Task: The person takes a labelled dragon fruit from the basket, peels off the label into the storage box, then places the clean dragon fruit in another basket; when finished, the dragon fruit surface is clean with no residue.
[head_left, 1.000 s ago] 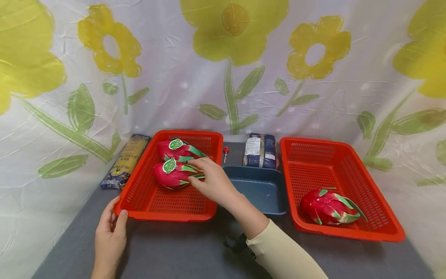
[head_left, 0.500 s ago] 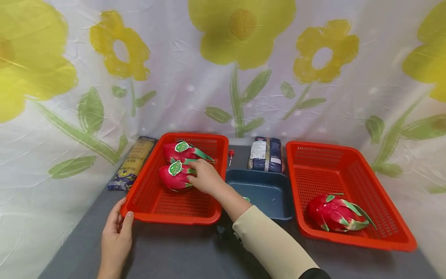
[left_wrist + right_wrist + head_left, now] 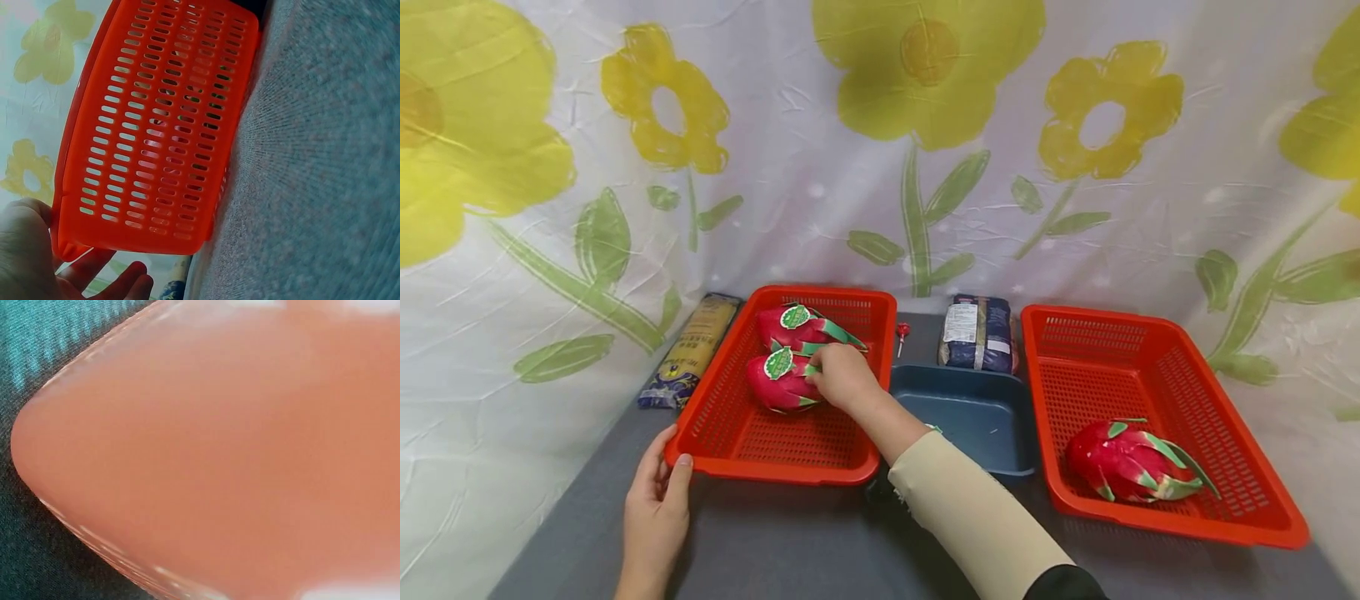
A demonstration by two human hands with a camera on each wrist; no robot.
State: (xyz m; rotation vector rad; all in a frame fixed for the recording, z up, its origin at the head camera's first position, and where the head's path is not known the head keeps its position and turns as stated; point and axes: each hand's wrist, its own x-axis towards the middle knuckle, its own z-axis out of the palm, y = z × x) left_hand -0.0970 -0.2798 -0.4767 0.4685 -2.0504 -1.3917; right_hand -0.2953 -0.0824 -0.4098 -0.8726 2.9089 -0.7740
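Observation:
Two pink dragon fruits with green-white stickers lie in the left red basket (image 3: 775, 472). The farther dragon fruit (image 3: 778, 327) is behind the nearer dragon fruit (image 3: 771, 392). My right hand (image 3: 847, 379) pinches the nearer one by its leafy right end, and its fingertips are partly hidden. At the basket's front-left corner my left hand (image 3: 658, 504) grips the rim, thumb on top. In the left wrist view the left hand (image 3: 31, 256) holds that corner of the slotted basket (image 3: 156, 125). A smooth, blurred orange surface fills most of the right wrist view.
Right of centre sits a blue tray (image 3: 977, 417), partly behind the right forearm. Another red basket (image 3: 1180, 521) holds a dragon fruit (image 3: 1135, 462). A dark blue package (image 3: 977, 333), a red lollipop (image 3: 902, 331) and a long yellow packet (image 3: 696, 346) lie towards the back.
My right hand has moved down onto the nearer dragon fruit's leafy end, its fingers closing there. My left hand keeps its hold on the basket corner. The head view has shifted slightly.

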